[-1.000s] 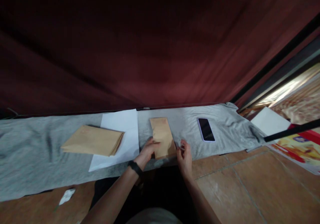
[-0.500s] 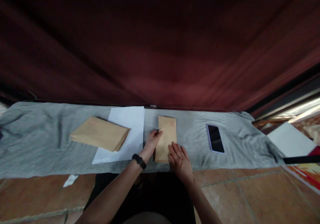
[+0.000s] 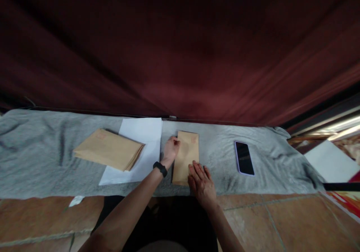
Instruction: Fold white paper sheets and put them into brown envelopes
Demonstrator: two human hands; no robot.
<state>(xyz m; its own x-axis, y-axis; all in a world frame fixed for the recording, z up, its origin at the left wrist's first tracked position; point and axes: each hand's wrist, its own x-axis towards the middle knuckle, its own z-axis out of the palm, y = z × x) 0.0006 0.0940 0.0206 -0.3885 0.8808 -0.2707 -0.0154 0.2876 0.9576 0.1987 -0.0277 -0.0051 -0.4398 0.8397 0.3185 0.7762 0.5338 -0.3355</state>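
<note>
Fingers (image 3: 200,170) of the right hand (image 3: 203,184) are lying flat and slightly spread; some fingertips rest on the lower right part of a narrow brown envelope (image 3: 185,152), and the outer ones reach past its right edge onto the gray cloth (image 3: 218,147). Left hand (image 3: 170,149) has its fingers curled close to the thumb at the upper left edge of this envelope; whether they pinch the paper, I cannot tell. On the left wrist is a black band (image 3: 160,168).

The envelope lies upright to the person, between both hands, and carries a small red print (image 3: 194,139) near its upper right corner, too small for reading. To the left, a stack of brown envelopes (image 3: 109,150) shows a similar red mark (image 3: 100,134), also not readable, and it partly covers white paper (image 3: 146,132). The right edge of this paper is near the left hand, with a narrow strip of cloth before the envelope.

On the right side, a wider stretch of cloth separates the envelope from a phone (image 3: 244,158) with dark screen and pale purple rim. Cloth's near border drops toward floor tiles (image 3: 250,222); behind it hangs a dark red curtain (image 3: 180,64). At far right, a colorful printed package (image 3: 347,203) is cut off by the frame.
</note>
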